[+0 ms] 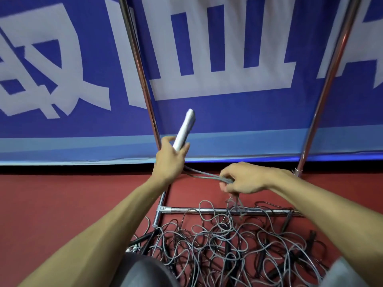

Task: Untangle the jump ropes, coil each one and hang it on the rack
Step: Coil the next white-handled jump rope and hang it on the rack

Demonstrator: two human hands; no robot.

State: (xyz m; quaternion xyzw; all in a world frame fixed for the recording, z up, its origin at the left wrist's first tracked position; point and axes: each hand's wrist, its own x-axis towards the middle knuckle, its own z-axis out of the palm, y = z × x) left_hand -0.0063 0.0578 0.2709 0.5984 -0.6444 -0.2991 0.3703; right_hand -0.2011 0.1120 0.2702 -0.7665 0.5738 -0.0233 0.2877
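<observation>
A red-brown matte sports floor runs to a wall covered by a blue fabric banner. The banner bears large white characters and has a pale blue band along its foot. A chrome tube rack stands at the floor's far edge, its two uprights leaning outward against the banner and its low crossbar lying across the floor.

The left hand curls its fingers round the lower end of a white cylindrical jump-rope handle, which is raised and tilted toward the banner. Thin grey cord strands run from beneath it to the right hand, which grips them in a bunch. Their loose ends dangle to a tangled heap of grey and black jump ropes, spread on the floor over the crossbar.
</observation>
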